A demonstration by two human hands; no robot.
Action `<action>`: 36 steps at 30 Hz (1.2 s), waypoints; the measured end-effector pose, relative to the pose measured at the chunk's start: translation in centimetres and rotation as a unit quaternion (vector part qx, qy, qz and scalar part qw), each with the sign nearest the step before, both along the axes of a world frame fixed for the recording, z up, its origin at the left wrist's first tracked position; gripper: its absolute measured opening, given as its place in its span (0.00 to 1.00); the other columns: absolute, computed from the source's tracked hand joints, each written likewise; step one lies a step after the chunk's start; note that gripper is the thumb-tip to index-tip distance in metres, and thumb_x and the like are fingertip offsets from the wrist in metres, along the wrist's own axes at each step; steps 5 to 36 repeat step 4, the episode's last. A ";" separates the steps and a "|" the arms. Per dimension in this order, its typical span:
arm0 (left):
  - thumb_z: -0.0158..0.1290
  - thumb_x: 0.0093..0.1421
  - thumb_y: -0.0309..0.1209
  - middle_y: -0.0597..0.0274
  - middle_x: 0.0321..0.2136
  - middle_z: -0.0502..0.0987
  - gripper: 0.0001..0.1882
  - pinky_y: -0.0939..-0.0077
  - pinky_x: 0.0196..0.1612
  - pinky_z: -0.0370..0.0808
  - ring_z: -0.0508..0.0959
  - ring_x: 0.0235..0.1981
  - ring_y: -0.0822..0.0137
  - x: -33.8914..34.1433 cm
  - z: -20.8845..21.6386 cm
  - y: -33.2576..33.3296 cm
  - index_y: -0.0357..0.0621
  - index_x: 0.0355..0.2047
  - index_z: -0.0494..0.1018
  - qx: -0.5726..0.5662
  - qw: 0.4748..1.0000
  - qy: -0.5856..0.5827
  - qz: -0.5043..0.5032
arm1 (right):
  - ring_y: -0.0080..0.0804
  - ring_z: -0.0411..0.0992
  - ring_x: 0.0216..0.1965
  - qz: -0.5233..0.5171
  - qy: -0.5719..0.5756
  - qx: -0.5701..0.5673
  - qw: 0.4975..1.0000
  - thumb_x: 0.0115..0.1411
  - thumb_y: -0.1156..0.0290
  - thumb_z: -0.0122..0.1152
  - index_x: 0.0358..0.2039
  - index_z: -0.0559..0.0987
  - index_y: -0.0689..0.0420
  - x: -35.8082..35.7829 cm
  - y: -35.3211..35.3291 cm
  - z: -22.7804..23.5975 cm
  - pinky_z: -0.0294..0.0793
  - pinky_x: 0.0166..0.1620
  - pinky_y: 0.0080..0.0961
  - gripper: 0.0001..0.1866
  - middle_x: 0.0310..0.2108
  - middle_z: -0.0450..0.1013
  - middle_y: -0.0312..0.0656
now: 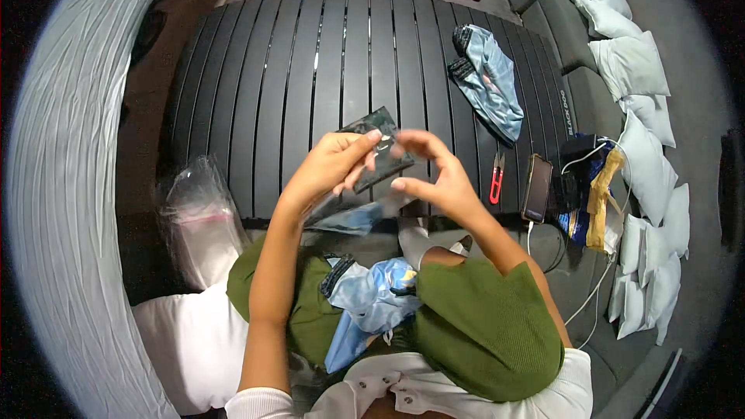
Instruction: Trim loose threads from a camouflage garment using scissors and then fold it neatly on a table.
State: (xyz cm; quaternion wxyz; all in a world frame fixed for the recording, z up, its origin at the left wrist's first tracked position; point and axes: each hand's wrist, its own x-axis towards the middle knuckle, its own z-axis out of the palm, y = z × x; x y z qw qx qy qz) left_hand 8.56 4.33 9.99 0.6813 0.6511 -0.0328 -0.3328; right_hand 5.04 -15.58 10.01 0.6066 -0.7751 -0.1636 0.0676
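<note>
Above the near edge of the black slatted table [334, 70], my left hand [332, 167] pinches a clear plastic bag [380, 119] between thumb and fingers. The bag is see-through and looks dark over the slats; its lower part hangs bluish and crumpled. Close beside it, my right hand [441, 174] has its thumb and fingers apart, its fingertips slightly blurred near the bag's edge. On my lap, between green-clad knees, lies a shiny light-blue satin piece [380, 295] with a dark gathered edge. A similar blue satin piece [493, 81] rests on the table at the right.
Red-handled thread snips [497, 180] and a phone [537, 188] with a white cable lie at the table's right. A bundle of clear plastic bags [203, 237] is at my left. Pale cushions [632, 66] line the grey sofa [594, 97]; a white curtain [77, 186] hangs far left.
</note>
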 end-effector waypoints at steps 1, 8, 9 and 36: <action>0.44 0.60 0.45 0.72 0.07 0.64 0.22 0.90 0.09 0.54 0.60 0.06 0.83 -0.1 0.2 -0.2 0.41 0.18 0.69 -0.005 1.000 -0.001 -0.004 | 0.25 0.68 0.39 0.017 0.179 0.095 0.979 0.49 0.75 0.60 0.41 0.70 0.62 -0.5 -0.4 0.3 0.66 0.46 0.22 0.18 0.34 0.70 0.37; 0.50 0.56 0.40 0.72 0.11 0.67 0.14 0.90 0.12 0.58 0.65 0.11 0.83 -0.3 0.2 0.5 0.41 0.24 0.72 -0.027 0.992 -0.098 -0.078 | 0.22 0.69 0.35 0.029 0.241 0.102 0.965 0.52 0.75 0.57 0.37 0.72 0.61 -1.0 -0.9 -0.4 0.68 0.40 0.18 0.11 0.31 0.71 0.38; 0.50 0.56 0.40 0.72 0.11 0.67 0.14 0.90 0.12 0.58 0.65 0.11 0.83 -0.3 0.2 0.5 0.41 0.24 0.72 -0.027 0.992 -0.098 -0.078 | 0.22 0.69 0.35 0.029 0.241 0.102 0.965 0.52 0.75 0.57 0.37 0.72 0.61 -1.0 -0.9 -0.4 0.68 0.40 0.18 0.11 0.31 0.71 0.38; 0.50 0.56 0.40 0.72 0.11 0.67 0.14 0.90 0.12 0.58 0.65 0.11 0.83 -0.3 0.2 0.5 0.41 0.24 0.72 -0.027 0.992 -0.098 -0.078 | 0.22 0.69 0.35 0.029 0.241 0.102 0.965 0.52 0.75 0.57 0.37 0.72 0.61 -1.0 -0.9 -0.4 0.68 0.40 0.18 0.11 0.31 0.71 0.38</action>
